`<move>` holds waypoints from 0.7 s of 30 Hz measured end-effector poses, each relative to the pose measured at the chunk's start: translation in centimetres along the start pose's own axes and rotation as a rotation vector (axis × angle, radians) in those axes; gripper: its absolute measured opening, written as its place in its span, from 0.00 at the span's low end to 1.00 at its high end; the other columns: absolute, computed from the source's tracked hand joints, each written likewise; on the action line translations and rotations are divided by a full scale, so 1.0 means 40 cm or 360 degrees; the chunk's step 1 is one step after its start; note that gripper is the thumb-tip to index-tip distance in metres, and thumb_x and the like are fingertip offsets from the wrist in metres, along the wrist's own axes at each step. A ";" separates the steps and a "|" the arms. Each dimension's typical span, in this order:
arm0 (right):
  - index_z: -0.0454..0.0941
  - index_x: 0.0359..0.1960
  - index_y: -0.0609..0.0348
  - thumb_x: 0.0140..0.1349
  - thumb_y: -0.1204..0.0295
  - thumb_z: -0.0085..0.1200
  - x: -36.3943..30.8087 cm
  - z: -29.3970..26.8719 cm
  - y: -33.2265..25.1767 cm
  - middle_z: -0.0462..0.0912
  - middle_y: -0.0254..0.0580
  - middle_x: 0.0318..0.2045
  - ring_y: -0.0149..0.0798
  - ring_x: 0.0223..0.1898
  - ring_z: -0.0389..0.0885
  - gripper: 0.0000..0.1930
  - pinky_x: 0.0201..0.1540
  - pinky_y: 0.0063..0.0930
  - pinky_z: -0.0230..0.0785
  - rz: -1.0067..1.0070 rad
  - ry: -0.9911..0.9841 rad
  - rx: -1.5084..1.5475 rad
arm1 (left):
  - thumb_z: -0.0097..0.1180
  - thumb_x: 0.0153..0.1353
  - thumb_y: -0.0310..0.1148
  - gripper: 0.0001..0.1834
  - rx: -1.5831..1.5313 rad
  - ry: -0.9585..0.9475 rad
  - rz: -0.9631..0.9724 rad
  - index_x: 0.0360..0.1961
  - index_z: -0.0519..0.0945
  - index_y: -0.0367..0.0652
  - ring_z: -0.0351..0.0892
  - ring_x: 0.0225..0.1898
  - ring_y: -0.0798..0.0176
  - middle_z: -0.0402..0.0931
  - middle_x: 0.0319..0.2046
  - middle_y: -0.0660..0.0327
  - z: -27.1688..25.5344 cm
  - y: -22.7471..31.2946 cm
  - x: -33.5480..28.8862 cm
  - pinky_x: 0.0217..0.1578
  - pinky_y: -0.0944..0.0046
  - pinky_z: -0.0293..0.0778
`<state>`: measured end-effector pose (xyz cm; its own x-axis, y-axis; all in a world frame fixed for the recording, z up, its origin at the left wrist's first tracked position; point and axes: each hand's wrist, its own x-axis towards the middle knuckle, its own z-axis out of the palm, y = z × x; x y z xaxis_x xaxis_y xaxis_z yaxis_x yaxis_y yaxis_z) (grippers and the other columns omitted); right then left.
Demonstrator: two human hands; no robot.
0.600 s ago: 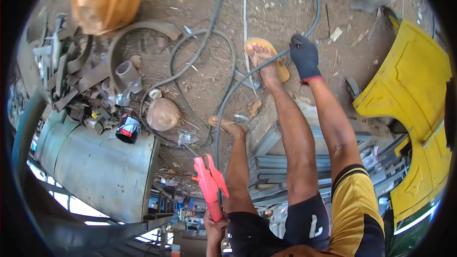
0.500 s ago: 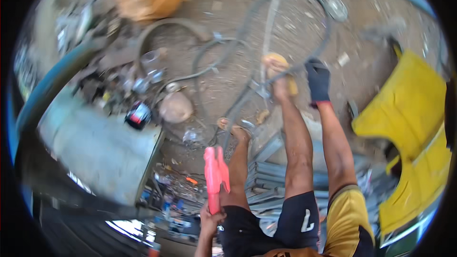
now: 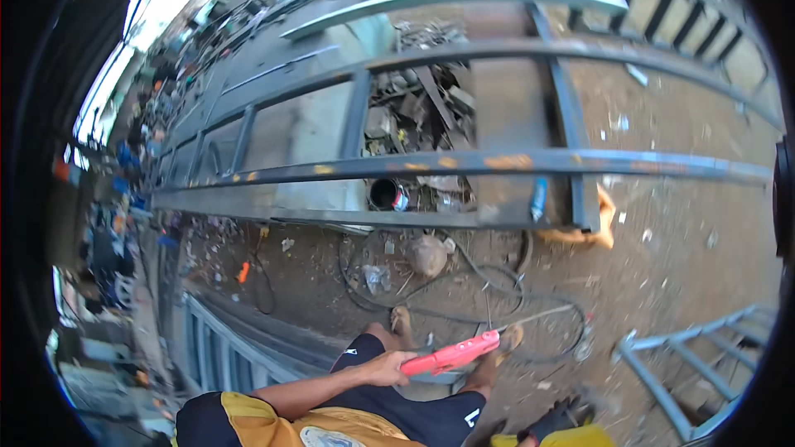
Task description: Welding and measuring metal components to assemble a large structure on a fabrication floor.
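Note:
My left hand [image 3: 387,368] is closed round the handle of a red electrode holder [image 3: 451,355], held out to the right above my legs. A thin pale rod [image 3: 538,315] shows just past its tip; whether it is gripped in the jaws I cannot tell. Low on the right is my right hand [image 3: 563,418] in a dark glove, fingers apart, with nothing visible in it. A yellow panel [image 3: 580,437] is nearest to it, cut off by the lower edge; contact between them is unclear.
A long dark metal frame [image 3: 397,166] crosses the upper part. Under it are scrap and a dark open can [image 3: 385,194]. Looped cable [image 3: 575,335] lies by my feet, near a rounded lump [image 3: 429,255]. A grey ladder-like frame [image 3: 691,356] lies at right.
My view has swung round, bringing the long metal frame into sight. The electrode holder now points right instead of away from me. The yellow panel has slipped mostly below the lower edge.

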<state>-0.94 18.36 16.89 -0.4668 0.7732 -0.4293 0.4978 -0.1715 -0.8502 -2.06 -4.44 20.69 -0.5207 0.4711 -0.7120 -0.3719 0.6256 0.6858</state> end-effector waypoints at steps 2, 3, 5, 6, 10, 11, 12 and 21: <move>0.64 0.66 0.55 0.69 0.58 0.48 -0.094 -0.040 0.000 0.74 0.44 0.60 0.41 0.61 0.71 0.27 0.65 0.39 0.59 -0.0082 -0.0001 -0.0125 | 0.63 0.39 0.25 0.31 -0.0032 -0.0044 0.0099 0.51 0.76 0.40 0.77 0.30 0.66 0.77 0.28 0.62 -0.081 0.013 -0.120 0.31 0.64 0.72; 0.64 0.66 0.55 0.68 0.56 0.51 -0.122 -0.118 0.059 0.75 0.44 0.59 0.39 0.60 0.72 0.28 0.64 0.37 0.60 -0.0114 -0.0004 -0.0194 | 0.63 0.39 0.25 0.31 -0.0093 0.0023 0.0165 0.51 0.76 0.40 0.77 0.30 0.66 0.77 0.28 0.62 -0.123 -0.003 -0.181 0.31 0.64 0.72; 0.65 0.65 0.54 0.65 0.54 0.56 -0.053 -0.374 0.203 0.78 0.43 0.56 0.36 0.58 0.74 0.31 0.61 0.34 0.62 -0.0195 0.0011 -0.0323 | 0.63 0.38 0.26 0.33 -0.0245 -0.0057 0.0060 0.53 0.76 0.39 0.77 0.31 0.67 0.79 0.29 0.61 -0.227 -0.021 -0.287 0.32 0.63 0.74; 0.65 0.64 0.53 0.64 0.52 0.58 -0.045 -0.480 0.167 0.80 0.43 0.55 0.34 0.57 0.75 0.32 0.60 0.32 0.63 -0.0213 0.0031 -0.0379 | 0.63 0.38 0.27 0.34 -0.0304 -0.0117 -0.0003 0.54 0.76 0.38 0.78 0.31 0.67 0.80 0.30 0.61 -0.289 -0.032 -0.346 0.33 0.63 0.74; 0.65 0.66 0.60 0.60 0.65 0.55 0.021 -0.243 0.132 0.76 0.47 0.59 0.39 0.55 0.77 0.31 0.51 0.30 0.70 -0.0361 -0.0320 -0.0591 | 0.65 0.35 0.28 0.40 -0.0403 0.0522 0.0359 0.58 0.75 0.40 0.78 0.37 0.67 0.81 0.38 0.60 -0.507 -0.124 -0.637 0.42 0.64 0.76; 0.64 0.66 0.62 0.59 0.69 0.53 0.002 -0.176 0.100 0.74 0.48 0.61 0.40 0.55 0.77 0.31 0.49 0.29 0.73 -0.0366 -0.0418 -0.0673 | 0.66 0.34 0.29 0.42 -0.0454 0.0670 0.0445 0.59 0.75 0.40 0.78 0.39 0.67 0.82 0.41 0.59 -0.564 -0.172 -0.720 0.44 0.64 0.76; 0.64 0.67 0.64 0.58 0.74 0.52 -0.013 -0.106 0.053 0.73 0.49 0.62 0.42 0.54 0.77 0.32 0.46 0.29 0.75 -0.0373 -0.0552 -0.0776 | 0.67 0.34 0.28 0.41 -0.0420 0.0978 0.0429 0.58 0.76 0.39 0.78 0.41 0.66 0.81 0.43 0.60 -0.597 -0.250 -0.808 0.46 0.63 0.75; 0.79 0.41 0.66 0.70 0.57 0.45 -0.522 0.698 -0.330 0.81 0.63 0.34 0.64 0.37 0.78 0.21 0.42 0.49 0.68 -0.1832 -0.1444 -0.1194 | 0.56 0.39 0.20 0.29 0.0629 0.3045 -0.0638 0.50 0.78 0.37 0.80 0.29 0.57 0.80 0.29 0.51 -0.697 -0.389 -1.647 0.34 0.57 0.75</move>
<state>-18.17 -12.58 28.57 -0.9335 -0.3575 0.0275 -0.2974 0.7292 -0.6163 16.63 -62.54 61.14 -0.5621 -0.6929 0.4515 -0.6352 0.7113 0.3009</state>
